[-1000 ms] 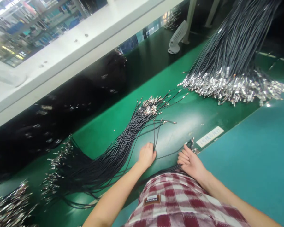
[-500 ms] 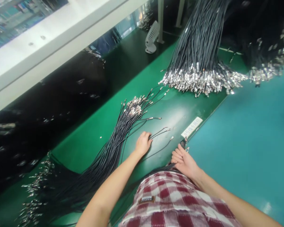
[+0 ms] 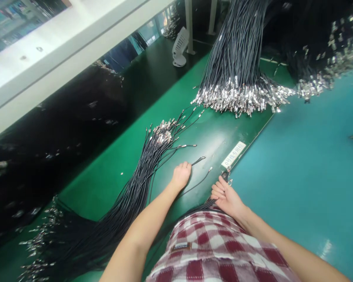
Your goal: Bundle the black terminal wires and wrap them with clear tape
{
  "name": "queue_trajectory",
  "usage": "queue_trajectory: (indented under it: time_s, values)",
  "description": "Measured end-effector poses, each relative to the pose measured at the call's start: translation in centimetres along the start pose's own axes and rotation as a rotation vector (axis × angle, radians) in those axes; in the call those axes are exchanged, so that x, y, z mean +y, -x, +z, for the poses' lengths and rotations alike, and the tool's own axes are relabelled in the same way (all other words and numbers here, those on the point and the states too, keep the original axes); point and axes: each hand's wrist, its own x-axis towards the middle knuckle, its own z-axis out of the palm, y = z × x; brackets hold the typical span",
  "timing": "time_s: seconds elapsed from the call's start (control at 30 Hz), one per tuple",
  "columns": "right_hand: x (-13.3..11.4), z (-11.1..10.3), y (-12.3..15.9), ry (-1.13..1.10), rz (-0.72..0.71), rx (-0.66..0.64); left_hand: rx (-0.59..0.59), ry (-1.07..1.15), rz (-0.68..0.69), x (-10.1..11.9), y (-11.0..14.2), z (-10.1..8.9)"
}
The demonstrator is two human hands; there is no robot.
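L hand [image 3: 181, 175] is sliding fwd along the green surface [image 3: 111, 172] vs 0.5 s ago, fingers curling on a loose black wire [image 3: 197, 159] beside the wire bundle [image 3: 147, 172]. R hand [image 3: 225, 196] is gripping a wire bunch [image 3: 204, 205] at the surface edge.

A green surface [image 3: 111, 172] runs beside a teal floor [image 3: 308, 164]. Beyond the surface, a white beam [image 3: 61, 51]; near it, a small white fan [image 3: 179, 47].
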Motion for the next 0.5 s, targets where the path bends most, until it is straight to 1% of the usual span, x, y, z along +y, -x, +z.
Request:
queue_trajectory:
  time_s: [0.13,0.2,0.27,0.37,0.43,0.5]
  values:
    - [0.0,0.0,-0.1,-0.041,0.010,0.015,0.083,0.023,0.030,0.7,1.1,-1.0]
    - [0.0,0.1,-0.2,-0.045,0.015,0.001,0.083,0.052,0.038,1.6,2.3,-1.1]
    - [0.0,0.1,-0.4,-0.038,0.012,-0.010,0.049,0.082,0.031,2.7,3.8,-0.7]
    - [-0.1,0.4,-0.6,-0.015,-0.002,-0.003,0.011,0.105,0.002,4.3,5.8,0.7]
    - [-0.1,0.7,-0.8,0.002,0.003,0.012,-0.014,0.125,-0.035,4.8,6.4,1.4]
    - [-0.1,1.2,-0.9,0.032,0.009,0.025,-0.023,0.200,-0.084,4.7,6.4,1.4]
